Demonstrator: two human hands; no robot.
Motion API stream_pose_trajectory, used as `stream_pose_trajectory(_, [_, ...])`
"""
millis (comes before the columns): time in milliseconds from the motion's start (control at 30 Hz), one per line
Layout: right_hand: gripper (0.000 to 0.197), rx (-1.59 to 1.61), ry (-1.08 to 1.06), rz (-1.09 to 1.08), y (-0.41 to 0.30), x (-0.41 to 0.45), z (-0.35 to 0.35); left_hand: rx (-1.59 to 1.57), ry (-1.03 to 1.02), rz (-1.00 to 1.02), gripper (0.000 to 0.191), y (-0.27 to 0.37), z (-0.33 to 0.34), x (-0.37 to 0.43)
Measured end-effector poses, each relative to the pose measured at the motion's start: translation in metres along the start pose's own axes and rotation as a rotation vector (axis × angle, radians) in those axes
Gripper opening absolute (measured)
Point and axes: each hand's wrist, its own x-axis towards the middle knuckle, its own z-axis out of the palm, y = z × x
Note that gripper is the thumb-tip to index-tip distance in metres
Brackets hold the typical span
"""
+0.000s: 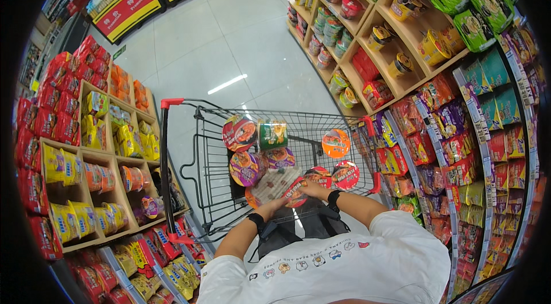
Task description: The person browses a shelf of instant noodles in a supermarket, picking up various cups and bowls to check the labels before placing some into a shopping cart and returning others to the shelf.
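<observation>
My left hand [272,206] and my right hand [314,189] meet over the near side of a wire shopping cart [301,115]. Between them they hold a red instant noodle cup [296,194], partly hidden by my fingers. Just beyond lies a pale striped package [277,183], overlapping an orange rim. Two purple noodle bowls [243,169], a red-and-black noodle tub [239,133] and a green container [272,134] crowd the cart's left half. Further right are an orange-lidded bowl [336,143] and red-lidded bowls [345,175], one of them close to my right hand.
The cart's black handle [165,170] is at the left. Wooden shelves of noodle packs [97,160] stand left, and more wooden shelving [381,63] rises on the right. Racks of bagged noodles [419,149] line the near right. Promotion bins [129,9] stand beyond the tiled floor [224,46].
</observation>
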Motion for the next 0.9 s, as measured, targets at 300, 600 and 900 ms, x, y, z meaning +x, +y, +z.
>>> stream_pose_trajectory(300, [0.068, 0.291, -0.158, 0.094, -0.034, -0.007, -0.022, -0.135, -0.059, -0.098, 0.040, 0.010, 0.013, -0.017])
stream_pose_trajectory(600, [0.038, 0.752, -0.162, 0.181, -0.056, -0.048, -0.108, -0.160, 0.043, 0.150, 0.036, 0.085, 0.114, -0.057])
stream_pose_trajectory(900, [0.032, 1.014, -0.238, -0.088, -0.118, -0.083, -0.128, -0.124, 0.257, 0.899, 0.086, 0.084, 0.170, -0.098])
